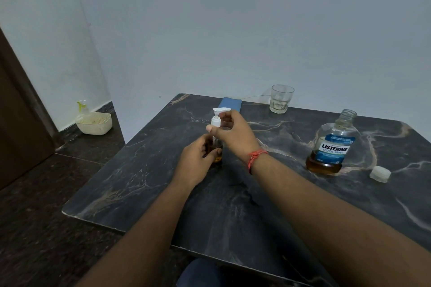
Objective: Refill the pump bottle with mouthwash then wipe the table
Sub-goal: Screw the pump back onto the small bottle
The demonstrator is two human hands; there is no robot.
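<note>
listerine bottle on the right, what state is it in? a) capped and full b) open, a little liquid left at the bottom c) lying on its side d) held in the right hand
b: the Listerine bottle stands upright on the table with its neck open, its white cap lying beside it, and only a low band of amber liquid at its base; both hands are on the pump bottle instead.

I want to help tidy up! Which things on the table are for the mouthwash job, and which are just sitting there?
For the job:
pump bottle, held by left hand and right hand
mouthwash bottle, open
its cap
blue cloth, likely for wiping

Just sitting there:
empty glass
basket on the floor
</note>
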